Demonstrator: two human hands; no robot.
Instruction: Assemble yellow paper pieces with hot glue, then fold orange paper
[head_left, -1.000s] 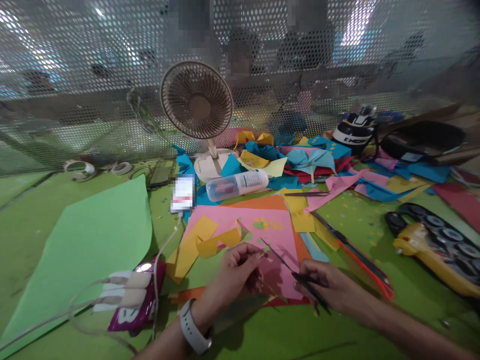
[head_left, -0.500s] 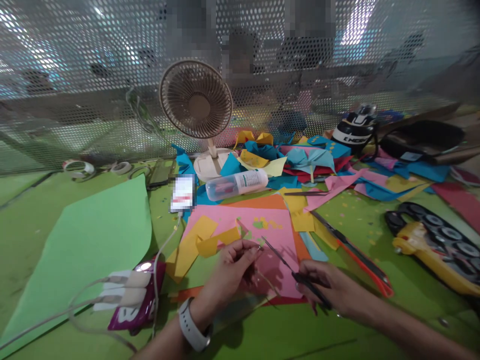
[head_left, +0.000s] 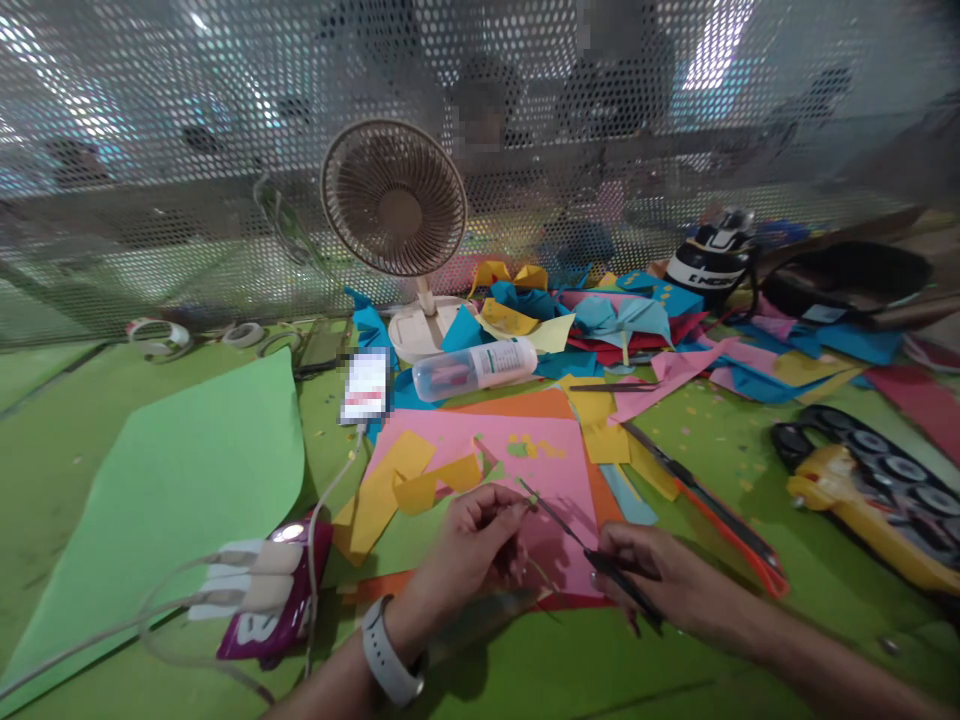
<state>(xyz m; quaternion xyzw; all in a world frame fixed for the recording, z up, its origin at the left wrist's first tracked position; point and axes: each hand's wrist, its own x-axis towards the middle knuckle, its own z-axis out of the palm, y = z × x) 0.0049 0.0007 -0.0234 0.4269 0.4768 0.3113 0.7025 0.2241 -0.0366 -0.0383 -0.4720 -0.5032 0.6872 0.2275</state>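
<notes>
Head view, hands (head_left: 646, 567), scissors (head_left: 622, 580) over pink sheet (head_left: 469, 425), tabletop (head_left: 540, 675) open past near edge

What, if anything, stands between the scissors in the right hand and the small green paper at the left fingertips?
Nothing visible does. The scissors in the right hand point toward the small green paper in the left hand; whether they touch is unclear.

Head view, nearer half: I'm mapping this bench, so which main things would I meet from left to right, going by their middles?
Green sheet, purple item, white wristband, left hand, black-handled tool, right hand, orange-and-black tool, yellow tool.
</notes>
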